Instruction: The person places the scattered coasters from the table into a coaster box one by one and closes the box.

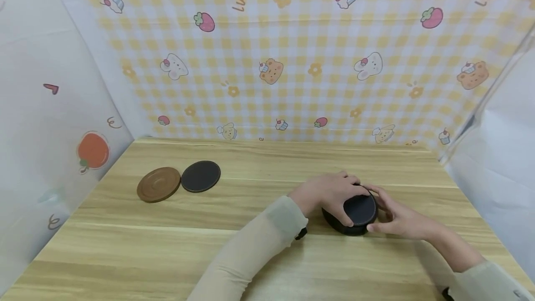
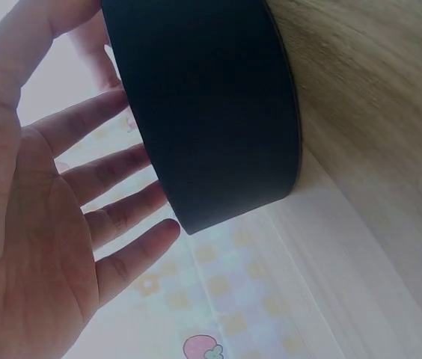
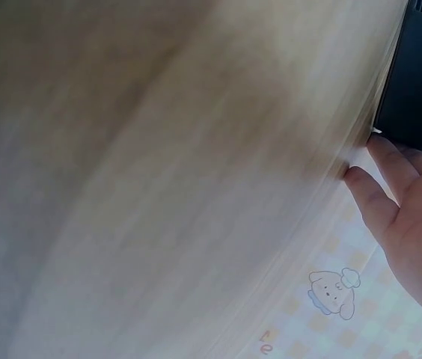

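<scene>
A round black coaster holder [image 2: 211,112] with a smooth side wall stands on the table at the right of the head view. On its top lies a black coaster [image 1: 361,211] with a stitched rim. My left hand [image 1: 330,194] spans the top from the left, thumb at the near edge and fingers at the far edge, gripping the coaster by its rim. From the right side, my right hand [image 1: 399,219] holds the holder, thumb in front and fingers round the back. The right wrist view catches only part of the holder [image 3: 417,82], with fingertips at its lower edge.
Toward the left of the wooden table [image 1: 267,166], a brown ringed coaster [image 1: 159,185] and a second black coaster [image 1: 201,176] lie flat, edge to edge. A yellow checked cloth [image 1: 234,59] with cartoon prints hangs behind the table; white sheets flank both sides.
</scene>
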Available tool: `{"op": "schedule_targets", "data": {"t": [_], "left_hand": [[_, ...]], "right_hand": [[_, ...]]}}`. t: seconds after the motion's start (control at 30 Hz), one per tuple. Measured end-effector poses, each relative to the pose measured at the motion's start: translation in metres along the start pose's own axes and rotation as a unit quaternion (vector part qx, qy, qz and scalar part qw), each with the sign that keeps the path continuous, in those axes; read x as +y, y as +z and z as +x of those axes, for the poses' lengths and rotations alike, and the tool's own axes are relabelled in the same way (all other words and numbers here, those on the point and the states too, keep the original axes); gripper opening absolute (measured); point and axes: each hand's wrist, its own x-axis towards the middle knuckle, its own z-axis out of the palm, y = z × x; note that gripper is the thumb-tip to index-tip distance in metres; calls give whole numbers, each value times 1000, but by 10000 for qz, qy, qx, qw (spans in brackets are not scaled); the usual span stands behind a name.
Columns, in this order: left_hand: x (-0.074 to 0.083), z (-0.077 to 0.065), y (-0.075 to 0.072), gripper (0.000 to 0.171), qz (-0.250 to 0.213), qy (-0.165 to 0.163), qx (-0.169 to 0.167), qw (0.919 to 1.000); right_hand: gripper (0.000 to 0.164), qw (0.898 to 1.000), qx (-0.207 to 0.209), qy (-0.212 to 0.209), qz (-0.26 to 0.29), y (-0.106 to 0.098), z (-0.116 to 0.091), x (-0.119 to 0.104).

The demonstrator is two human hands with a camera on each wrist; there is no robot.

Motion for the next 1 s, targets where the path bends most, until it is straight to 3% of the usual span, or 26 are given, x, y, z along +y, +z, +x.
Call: {"op": "schedule_targets", "data": {"t": [0.4,0.6,1.0], "left_hand": [[-14,-13,7,77,-494,-68,96,9987],[-25,-25,7,76,-740,-84,91,9972],[-55,-63,11,73,-906,-318,226,9951]], "right_hand": [[84,9992,-2,-381,143,1,0,-3],[84,9995,53,-298,71,2,-1,-3],[85,9992,89,-377,77,2,2,-2]]}}
